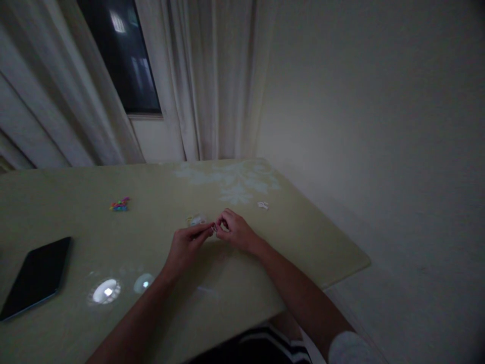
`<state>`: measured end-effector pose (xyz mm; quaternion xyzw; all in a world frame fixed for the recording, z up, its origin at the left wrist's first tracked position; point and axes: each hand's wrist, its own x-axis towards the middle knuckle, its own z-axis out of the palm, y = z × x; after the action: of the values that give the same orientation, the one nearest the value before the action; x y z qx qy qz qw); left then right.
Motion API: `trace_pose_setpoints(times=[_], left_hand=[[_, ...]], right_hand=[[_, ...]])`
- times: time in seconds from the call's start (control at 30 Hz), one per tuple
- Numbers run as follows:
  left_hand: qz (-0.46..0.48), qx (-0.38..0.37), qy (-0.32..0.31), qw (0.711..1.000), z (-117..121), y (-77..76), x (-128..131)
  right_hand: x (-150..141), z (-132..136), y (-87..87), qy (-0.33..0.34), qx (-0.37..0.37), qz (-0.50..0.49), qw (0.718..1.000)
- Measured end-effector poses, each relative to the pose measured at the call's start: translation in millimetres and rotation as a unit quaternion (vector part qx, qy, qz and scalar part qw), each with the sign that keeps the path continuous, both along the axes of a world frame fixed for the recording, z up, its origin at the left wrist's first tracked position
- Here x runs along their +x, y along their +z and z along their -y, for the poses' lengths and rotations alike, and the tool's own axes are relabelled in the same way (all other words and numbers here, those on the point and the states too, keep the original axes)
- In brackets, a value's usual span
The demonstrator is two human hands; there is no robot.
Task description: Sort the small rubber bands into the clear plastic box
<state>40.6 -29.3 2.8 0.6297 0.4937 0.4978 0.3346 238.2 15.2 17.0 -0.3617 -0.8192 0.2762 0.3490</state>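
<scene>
Above the middle of the table, my left hand (189, 243) and my right hand (235, 230) meet at the fingertips. Pinched between them is a small whitish piece (214, 228), too small to name. Both hands are closed on it, thumbs against fingers. Just behind my left fingers lies a small heap of pale, partly clear pieces (197, 219), partly hidden by the hand. A few small white pieces (262, 205) rest on the table beyond my right hand.
A cluster of small multicoloured pieces (120, 205) lies at the left back of the glossy table (151, 187). A dark tablet (38, 275) is flat at the left. Curtains (220, 76) and a wall (359, 126) stand behind and to the right.
</scene>
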Motion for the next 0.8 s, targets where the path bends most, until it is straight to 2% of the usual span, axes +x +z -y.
trace_pose_setpoints(times=[0.13,0.27,0.47,0.8], left_hand=[[0.011,-0.013,-0.008,1.0,-0.9,1.1,1.7],[0.003,-0.008,0.011,1.0,-1.4,2.0,1.7],[0.004,-0.01,0.004,1.0,-2.5,-4.2,-0.9],[0.02,0.035,0.019,0.999,-3.6,-5.3,0.3]], right_hand=[[-1.1,-0.6,-3.7,0.01,-0.005,-0.016,1.0],[-2.6,0.2,-5.7,0.029,0.0,-0.022,0.999],[-5.5,3.0,-5.6,0.048,-0.03,-0.044,0.997],[-7.0,0.8,-6.0,0.05,-0.173,-0.146,0.973]])
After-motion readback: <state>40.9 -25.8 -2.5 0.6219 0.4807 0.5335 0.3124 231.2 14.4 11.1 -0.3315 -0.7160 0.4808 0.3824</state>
